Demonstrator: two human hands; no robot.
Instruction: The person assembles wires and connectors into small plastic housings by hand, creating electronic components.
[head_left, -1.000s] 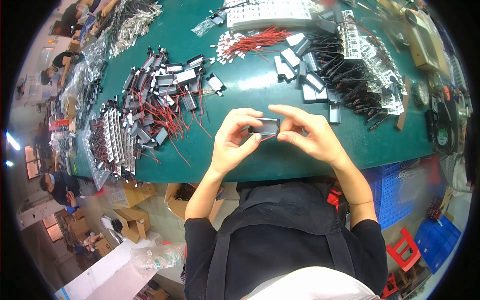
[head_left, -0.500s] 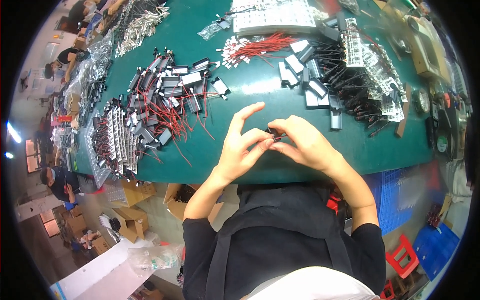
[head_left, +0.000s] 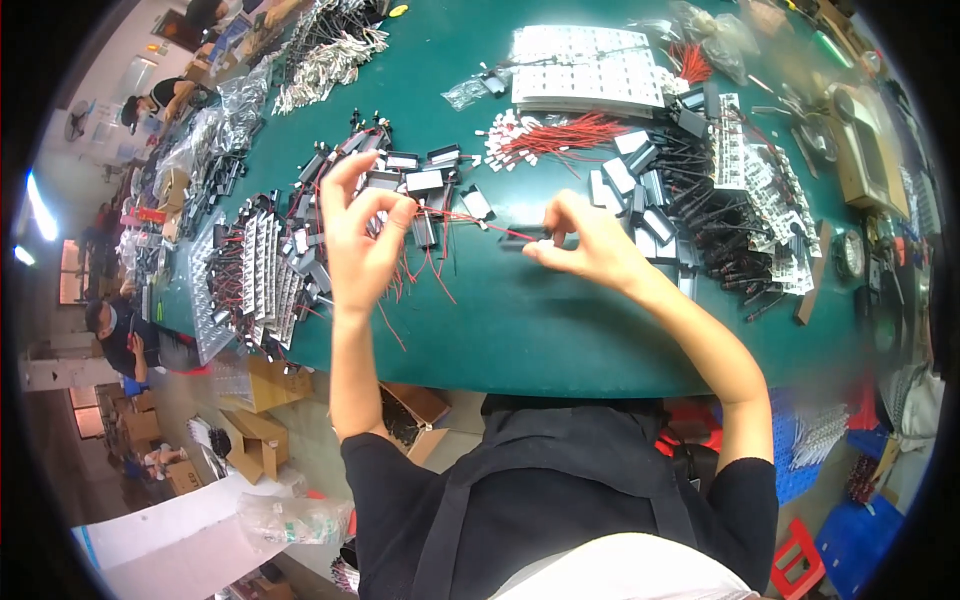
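Observation:
Above the green table my hands are apart, with a thin red wire point(head_left: 490, 226) running between them. My left hand point(head_left: 365, 250) pinches the wire's left end between thumb and index finger, its other fingers raised and curled. This hand is over the near side of a pile of black-and-white box-shaped parts with red wires point(head_left: 424, 182). My right hand point(head_left: 600, 243) has thumb and fingertips closed around the wire's other end. A small white bit and a blurred dark piece point(head_left: 515, 240) show at its fingertips.
White sheets point(head_left: 580, 70) lie stacked at the back, with a red wire bundle point(head_left: 575, 133) before them. On the right are box-shaped parts point(head_left: 655, 222) with black cables and white strips point(head_left: 775, 190). More white strips point(head_left: 262, 270) lie at left. Other people are at far left.
My hands were together over the table's middle; now they have drawn apart, the left one going left. A red wire now spans the gap. The whole view has shifted slightly.

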